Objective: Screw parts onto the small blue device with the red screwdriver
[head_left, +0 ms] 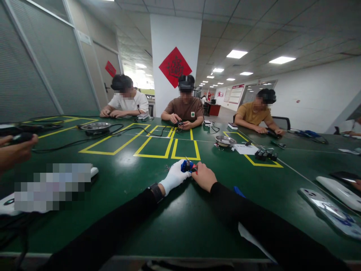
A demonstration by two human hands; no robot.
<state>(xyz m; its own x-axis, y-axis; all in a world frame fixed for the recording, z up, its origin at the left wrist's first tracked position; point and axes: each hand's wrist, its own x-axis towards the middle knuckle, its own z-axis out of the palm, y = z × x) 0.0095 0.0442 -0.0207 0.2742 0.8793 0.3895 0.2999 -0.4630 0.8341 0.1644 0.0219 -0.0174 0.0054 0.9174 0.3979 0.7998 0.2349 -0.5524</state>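
My left hand (175,177), in a white glove, is closed around a small blue device with dark and metal parts (185,165). A thin metal piece sticks up from its top. My right hand (203,177) is bare and closed against the device's right side, where bits of red show at the fingertips. What exactly the right fingers pinch is hidden. Both hands meet just above the green table (135,226), in front of the yellow tape boxes. Beside my right forearm lies a blue object (239,192), partly covered by the sleeve.
Across the table, three people work with small dark objects. Metal bowls (225,141) (96,127) stand left and right. Black parts (265,154) lie by white paper (245,149). A phone (329,210) rests at right. Another person's hand (22,152) reaches in from the left.
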